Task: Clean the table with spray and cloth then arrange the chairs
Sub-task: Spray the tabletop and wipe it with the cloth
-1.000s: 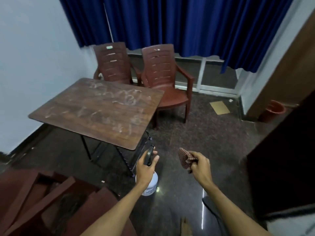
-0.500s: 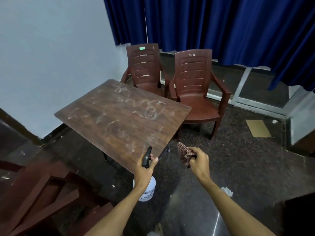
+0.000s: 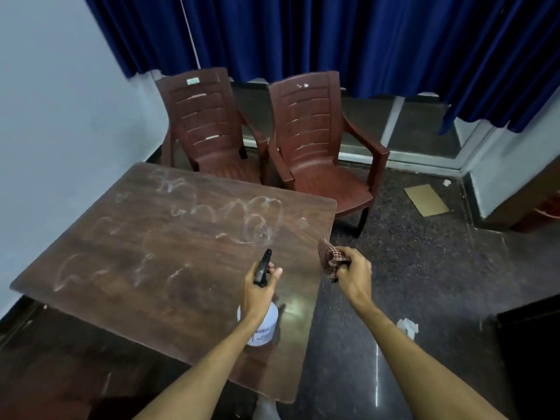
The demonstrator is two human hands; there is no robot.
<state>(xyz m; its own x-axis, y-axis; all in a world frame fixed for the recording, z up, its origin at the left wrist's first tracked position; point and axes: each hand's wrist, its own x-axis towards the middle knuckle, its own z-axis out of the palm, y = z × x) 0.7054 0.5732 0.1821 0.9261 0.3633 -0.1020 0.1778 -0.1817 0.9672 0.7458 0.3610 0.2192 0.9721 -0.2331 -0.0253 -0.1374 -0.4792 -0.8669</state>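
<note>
The fingers (image 3: 274,272) of the left hand (image 3: 260,291) are curled round the black trigger head of the spray bottle (image 3: 263,325), thumb over the top. The bottle's long axis runs up and down the frame: white body low in the lower middle, nozzle tip pointing toward the upper part of the picture. Whether its base sits on the desk (image 3: 91,268) or hangs just above it cannot be told. Just to the right in the frame, the right hand (image 3: 353,275) has its fingers (image 3: 348,259) bunched tight on a wadded checked cloth (image 3: 328,257), which sticks out above the fist, over the desk's right edge. The relation that matters is this: the white smears (image 3: 254,228) lie straight ahead of the nozzle, up-frame from it and spreading toward the left of the picture across the brown top. The spraying hand is therefore the nearer one and already aimed, judging by the nozzle's line, while the cloth hand waits at the edge and would have to sweep leftward in the frame. Beyond the desk's far edge, in the upper middle, the two brown chairs (image 3: 315,137) stand side by side against the blue curtain (image 3: 333,34).
</note>
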